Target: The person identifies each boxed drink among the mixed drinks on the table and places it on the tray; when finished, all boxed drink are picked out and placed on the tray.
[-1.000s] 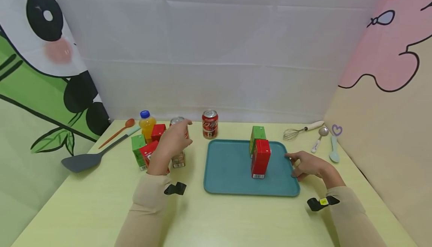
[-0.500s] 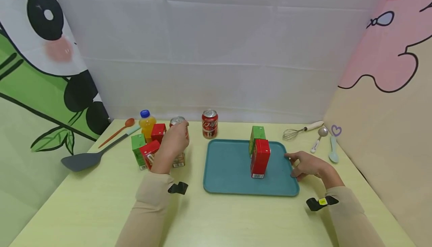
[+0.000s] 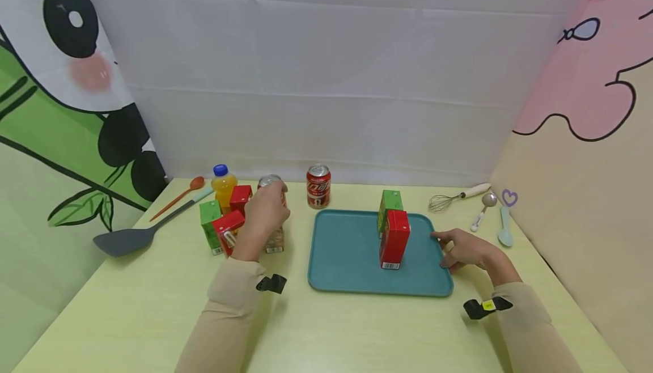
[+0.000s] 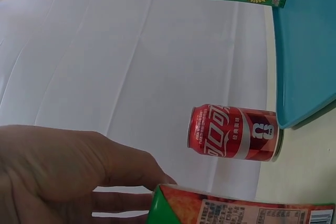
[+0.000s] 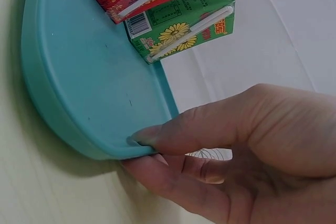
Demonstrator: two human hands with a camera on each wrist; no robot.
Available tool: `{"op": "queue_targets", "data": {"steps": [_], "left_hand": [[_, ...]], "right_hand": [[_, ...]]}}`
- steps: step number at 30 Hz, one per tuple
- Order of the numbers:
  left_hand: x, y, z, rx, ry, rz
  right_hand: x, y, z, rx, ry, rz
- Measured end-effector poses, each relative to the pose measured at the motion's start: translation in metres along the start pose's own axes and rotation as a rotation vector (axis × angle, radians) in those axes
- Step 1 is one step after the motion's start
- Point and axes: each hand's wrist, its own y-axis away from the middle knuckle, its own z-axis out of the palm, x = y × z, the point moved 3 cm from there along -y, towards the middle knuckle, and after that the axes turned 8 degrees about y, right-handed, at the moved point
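In the head view my left hand [image 3: 266, 214] is over a drink carton [image 3: 275, 241], its fingers bent round the top. The left wrist view shows that drink carton's green top and printed side, with the thumb at its upper corner. Another can [image 3: 269, 179] is partly hidden behind this hand. My right hand [image 3: 466, 248] pinches the right rim of the teal tray [image 3: 342, 271], thumb above and fingers below, as the right wrist view shows. On the tray stand a red drink carton [image 3: 395, 240] and, behind it, a green drink carton [image 3: 390, 200].
A red cola can [image 3: 318, 186] stands behind the tray's left corner. Left lie an orange juice bottle [image 3: 224, 189], red cartons [image 3: 228, 230], a green carton [image 3: 210, 227], a grey spatula [image 3: 124, 241] and an orange spoon [image 3: 178, 196]. A whisk [image 3: 459, 196] and small spoons [image 3: 505, 231] lie right.
My left fingers, stretched out a second ago, have curled in round the drink carton, which has shifted slightly to the right. The right hand and tray have stayed in place.
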Motion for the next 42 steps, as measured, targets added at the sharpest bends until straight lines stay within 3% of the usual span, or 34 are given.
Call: {"op": "queue_targets", "data": {"steps": [7, 14, 29, 37, 42], "left_hand": [[0.006, 0.001, 0.005, 0.031, 0.010, 0.056], [0.006, 0.000, 0.012, 0.057, 0.086, 0.083], [0.011, -0.002, 0.020, 0.048, 0.120, 0.073], [0.005, -0.003, 0.023, -0.079, 0.144, -0.042], [0.001, -0.006, 0.021, -0.155, 0.209, -0.044]], "right_hand": [[-0.002, 0.001, -0.001, 0.004, 0.010, 0.002], [-0.001, 0.000, 0.000, -0.002, 0.011, -0.006], [-0.002, 0.001, -0.001, -0.002, 0.015, -0.011], [-0.001, 0.000, 0.000, -0.003, 0.011, 0.001], [-0.001, 0.001, 0.000, 0.001, 0.016, 0.009]]}}
